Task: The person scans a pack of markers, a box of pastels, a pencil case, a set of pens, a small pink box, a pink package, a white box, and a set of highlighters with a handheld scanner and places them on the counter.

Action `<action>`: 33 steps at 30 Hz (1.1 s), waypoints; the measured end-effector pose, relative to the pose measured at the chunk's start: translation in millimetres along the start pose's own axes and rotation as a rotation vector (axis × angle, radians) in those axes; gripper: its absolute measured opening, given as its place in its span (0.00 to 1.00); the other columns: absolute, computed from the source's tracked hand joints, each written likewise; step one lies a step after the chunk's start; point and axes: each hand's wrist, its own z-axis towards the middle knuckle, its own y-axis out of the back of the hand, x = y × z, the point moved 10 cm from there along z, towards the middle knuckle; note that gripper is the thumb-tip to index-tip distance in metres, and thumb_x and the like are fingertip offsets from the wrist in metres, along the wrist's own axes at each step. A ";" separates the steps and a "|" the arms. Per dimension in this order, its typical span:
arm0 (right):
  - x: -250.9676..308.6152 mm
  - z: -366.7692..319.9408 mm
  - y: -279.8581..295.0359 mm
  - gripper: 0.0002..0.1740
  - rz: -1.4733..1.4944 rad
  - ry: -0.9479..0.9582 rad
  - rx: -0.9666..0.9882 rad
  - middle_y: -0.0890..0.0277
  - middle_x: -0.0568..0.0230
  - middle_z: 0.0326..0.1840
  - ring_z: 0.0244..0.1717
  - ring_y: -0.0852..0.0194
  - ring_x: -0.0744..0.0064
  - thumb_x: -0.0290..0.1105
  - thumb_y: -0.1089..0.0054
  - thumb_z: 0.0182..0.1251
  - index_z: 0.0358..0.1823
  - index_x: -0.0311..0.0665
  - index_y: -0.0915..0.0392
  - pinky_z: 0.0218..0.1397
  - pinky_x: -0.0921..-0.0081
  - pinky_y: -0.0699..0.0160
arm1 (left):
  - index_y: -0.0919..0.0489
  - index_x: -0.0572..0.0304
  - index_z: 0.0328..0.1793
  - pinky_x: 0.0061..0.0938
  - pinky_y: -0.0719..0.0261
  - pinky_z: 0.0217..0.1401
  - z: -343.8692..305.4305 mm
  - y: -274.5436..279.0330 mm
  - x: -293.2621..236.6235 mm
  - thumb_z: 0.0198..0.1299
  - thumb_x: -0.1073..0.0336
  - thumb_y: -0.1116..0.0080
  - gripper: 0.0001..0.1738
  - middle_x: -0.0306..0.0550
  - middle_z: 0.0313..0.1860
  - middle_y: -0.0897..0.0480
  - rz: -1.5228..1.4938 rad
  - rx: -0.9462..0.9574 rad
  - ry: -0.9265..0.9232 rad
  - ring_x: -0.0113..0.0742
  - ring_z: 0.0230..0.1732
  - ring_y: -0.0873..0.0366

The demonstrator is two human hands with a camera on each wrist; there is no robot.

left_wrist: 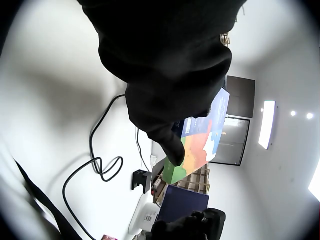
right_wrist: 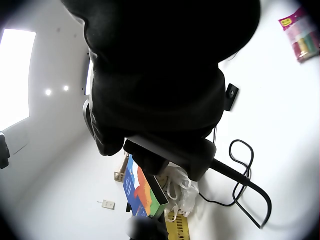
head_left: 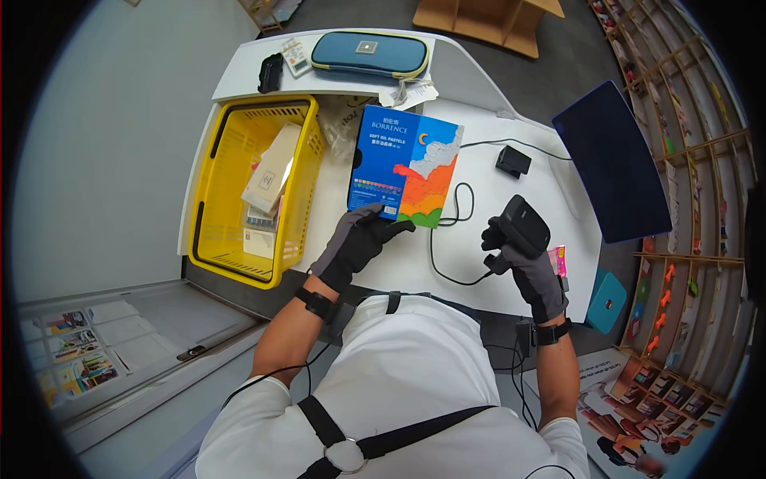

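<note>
My gloved left hand [head_left: 353, 246] grips the lower edge of a box of soft oil pastels [head_left: 381, 164], its thumb across the front near the barcode. Blue on one side, the box carries an orange, white and green picture on the other, and it faces up toward the head camera. My gloved right hand [head_left: 533, 278] holds a black handheld barcode scanner [head_left: 524, 225] by its handle, with a cable [right_wrist: 240, 181] running from the grip. The scanner's head is raised and stands to the right of the box. In the right wrist view the glove hides most of the scanner.
At the left stands a yellow basket [head_left: 299, 215] with several boxes inside. A blue pencil case [head_left: 369, 54] lies on the back ledge. Plastic bags [right_wrist: 181, 192] sit beside the basket. To the right are a monitor [head_left: 613, 164], a small black block [head_left: 513, 162] and a pink packet [right_wrist: 301, 37].
</note>
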 end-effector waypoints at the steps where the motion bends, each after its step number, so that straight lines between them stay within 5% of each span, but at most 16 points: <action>1: -0.7 -0.3 -1.4 0.32 0.001 -0.003 0.004 0.13 0.52 0.60 0.60 0.12 0.60 0.31 0.30 0.71 0.76 0.32 0.23 0.56 0.59 0.06 | 0.32 0.72 0.79 0.51 0.18 0.78 -0.1 -0.1 1.3 0.81 0.60 0.43 0.30 0.67 0.73 0.18 0.012 0.010 0.001 0.65 0.71 0.15; 5: 1.4 -1.4 -5.8 0.31 0.027 0.017 0.007 0.13 0.53 0.60 0.60 0.12 0.60 0.31 0.31 0.73 0.76 0.32 0.23 0.57 0.59 0.06 | 0.32 0.64 0.83 0.52 0.15 0.75 -5.0 -11.8 -0.4 0.82 0.57 0.43 0.30 0.61 0.76 0.18 -0.013 0.052 -0.023 0.60 0.70 0.15; 14: -0.8 1.7 -8.0 0.28 -0.010 0.002 0.029 0.12 0.54 0.57 0.57 0.11 0.63 0.30 0.32 0.75 0.75 0.34 0.22 0.55 0.61 0.06 | 0.34 0.64 0.84 0.55 0.15 0.74 -5.5 -15.8 2.3 0.82 0.56 0.43 0.32 0.62 0.78 0.20 0.037 -0.001 -0.034 0.60 0.73 0.17; 18: -5.8 0.5 -13.2 0.25 -0.136 -0.087 0.064 0.11 0.57 0.52 0.51 0.10 0.67 0.29 0.30 0.74 0.70 0.34 0.20 0.51 0.65 0.07 | 0.36 0.70 0.84 0.51 0.19 0.80 -3.1 -17.3 8.5 0.82 0.58 0.44 0.33 0.68 0.78 0.22 -0.015 -0.019 -0.050 0.61 0.78 0.21; 22: -20.5 -6.3 -15.6 0.21 -0.289 -0.231 0.068 0.11 0.61 0.47 0.44 0.10 0.72 0.28 0.28 0.73 0.65 0.34 0.17 0.47 0.71 0.09 | 0.31 0.70 0.81 0.36 0.14 0.68 2.2 17.0 21.9 0.83 0.60 0.45 0.28 0.63 0.70 0.16 -0.201 -0.120 0.027 0.52 0.67 0.14; 25: -23.7 -9.7 -24.6 0.19 -0.331 -0.265 0.079 0.11 0.62 0.45 0.41 0.11 0.74 0.28 0.26 0.72 0.62 0.34 0.16 0.43 0.73 0.11 | 0.28 0.76 0.79 0.25 0.17 0.65 0.5 12.4 -12.4 0.83 0.63 0.48 0.27 0.65 0.67 0.14 0.642 -0.066 -0.259 0.42 0.62 0.13; 26: -22.9 -10.8 -28.0 0.19 -0.302 -0.253 0.064 0.11 0.63 0.44 0.40 0.11 0.75 0.27 0.26 0.72 0.62 0.34 0.16 0.42 0.74 0.12 | 0.28 0.76 0.79 0.25 0.17 0.65 1.7 15.2 -13.2 0.83 0.63 0.48 0.27 0.65 0.67 0.14 0.642 -0.068 -0.259 0.42 0.62 0.13; 29: -21.4 -9.1 -41.1 0.18 -0.245 -0.223 0.038 0.11 0.63 0.44 0.39 0.12 0.76 0.27 0.27 0.72 0.61 0.34 0.15 0.39 0.75 0.13 | 0.26 0.79 0.80 0.20 0.20 0.65 7.9 21.5 -3.3 0.84 0.64 0.51 0.27 0.65 0.66 0.13 -0.068 -0.041 -0.117 0.36 0.58 0.15; 33: -29.9 -4.7 -54.2 0.18 -0.255 -0.244 0.057 0.12 0.64 0.41 0.36 0.12 0.76 0.29 0.27 0.73 0.61 0.34 0.15 0.36 0.75 0.14 | 0.32 0.79 0.83 0.21 0.23 0.72 10.3 6.3 6.5 0.84 0.63 0.53 0.30 0.70 0.74 0.18 0.003 0.039 -0.090 0.39 0.64 0.16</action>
